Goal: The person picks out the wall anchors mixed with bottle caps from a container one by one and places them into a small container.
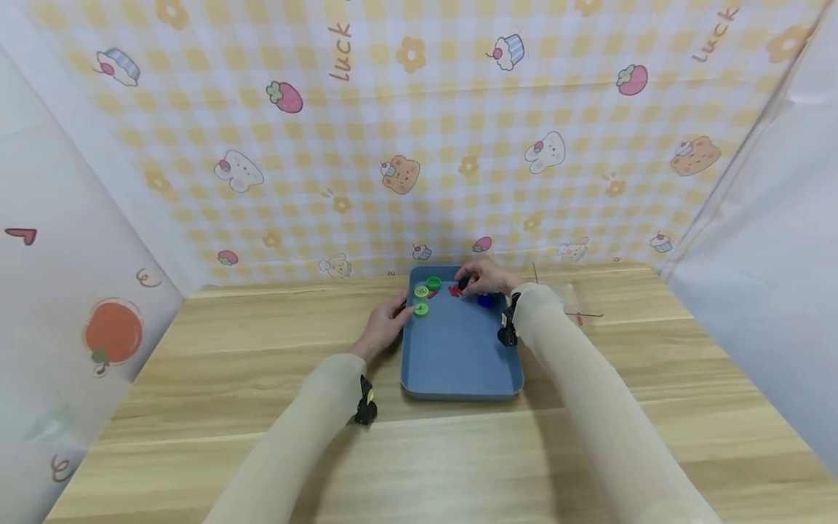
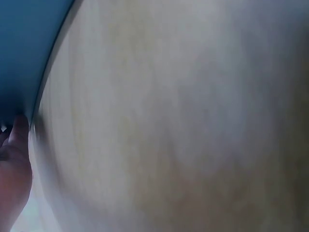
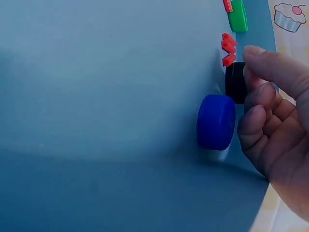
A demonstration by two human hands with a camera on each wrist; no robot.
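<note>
Tabletop (image 1: pixel 262 364) in wood grain, blue-grey tray (image 1: pixel 458 356), yellow-checked backdrop (image 1: pixel 432 120) behind

Tray (image 1: pixel 461 356) smooth plastic; black cap (image 3: pixel 235 84) plastic; table (image 1: pixel 262 335) wood-grained

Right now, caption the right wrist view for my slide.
The right hand holds a black cap near a blue cap and red pieces in a tray.

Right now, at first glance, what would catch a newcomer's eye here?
Probably the yellow-checked backdrop behind the wooden table. Next, the blue-grey tray on that table, with green caps, a blue cap and red pieces near its far end. There, the right hand holds a black piece in its grip.
</note>
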